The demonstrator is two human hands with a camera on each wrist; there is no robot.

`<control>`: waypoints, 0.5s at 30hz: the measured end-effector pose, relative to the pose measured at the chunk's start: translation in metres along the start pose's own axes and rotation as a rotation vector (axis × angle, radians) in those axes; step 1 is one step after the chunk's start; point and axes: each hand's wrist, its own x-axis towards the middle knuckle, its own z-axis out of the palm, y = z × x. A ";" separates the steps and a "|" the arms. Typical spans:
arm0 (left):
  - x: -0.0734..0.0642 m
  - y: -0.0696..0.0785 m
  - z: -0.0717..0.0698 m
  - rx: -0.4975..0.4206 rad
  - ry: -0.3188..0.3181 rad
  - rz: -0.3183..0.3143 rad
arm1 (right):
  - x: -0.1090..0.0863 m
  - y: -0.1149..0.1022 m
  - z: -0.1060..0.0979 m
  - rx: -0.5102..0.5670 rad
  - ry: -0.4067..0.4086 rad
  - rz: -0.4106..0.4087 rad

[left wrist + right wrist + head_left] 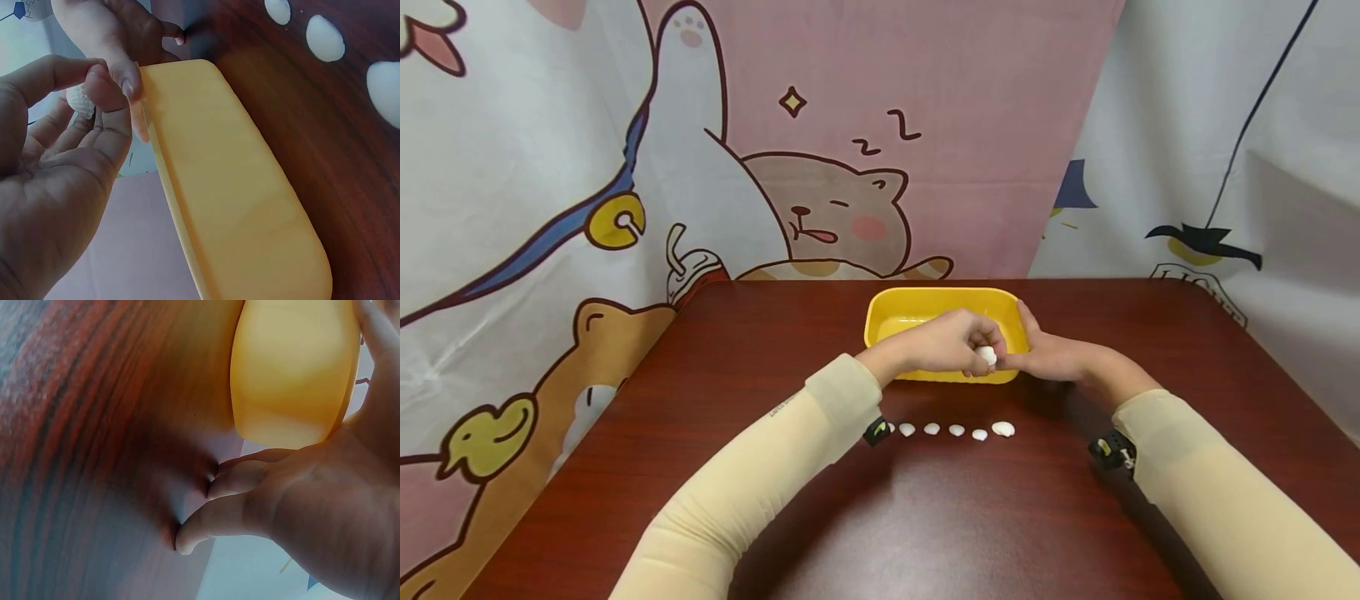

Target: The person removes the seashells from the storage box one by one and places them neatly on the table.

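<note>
A small white seashell (987, 356) is pinched between the thumb and fingers of my left hand (958, 340), above the front part of a yellow plastic tub (940, 293). In the left wrist view the ribbed shell (80, 102) is partly covered by the fingers. My right hand (1056, 357) rests against the tub's right end, its thumb along the rim near the front corner. In the right wrist view, extended fingers (219, 519) of that hand reach down to the table beside the tub (294, 375).
Several white shells (956, 431) lie in a row on the dark red wooden table (760, 350), in front of the tub. The rightmost shell (1003, 429) looks larger. A cartoon-printed cloth (985, 125) hangs behind the table.
</note>
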 end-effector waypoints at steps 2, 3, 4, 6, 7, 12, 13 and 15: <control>0.000 0.000 -0.001 0.033 0.004 0.001 | 0.000 0.000 -0.001 0.000 -0.008 0.012; 0.001 0.000 -0.001 0.051 0.005 -0.001 | 0.000 -0.001 -0.001 0.000 -0.012 0.017; 0.001 0.000 -0.001 0.068 0.006 -0.003 | 0.000 -0.001 -0.002 0.000 -0.015 0.023; 0.001 -0.001 0.000 0.103 0.007 -0.003 | 0.000 0.000 -0.002 0.000 -0.019 0.034; 0.002 -0.001 0.000 0.115 0.008 -0.002 | 0.000 0.000 -0.002 -0.001 -0.018 0.035; 0.002 -0.001 0.002 0.164 -0.021 -0.007 | 0.001 0.001 -0.001 0.002 -0.007 0.019; 0.001 -0.001 0.003 0.165 -0.042 -0.013 | 0.001 0.001 -0.001 0.000 -0.001 0.014; 0.000 -0.001 0.005 0.176 -0.097 -0.013 | 0.001 0.001 0.000 0.003 0.008 0.009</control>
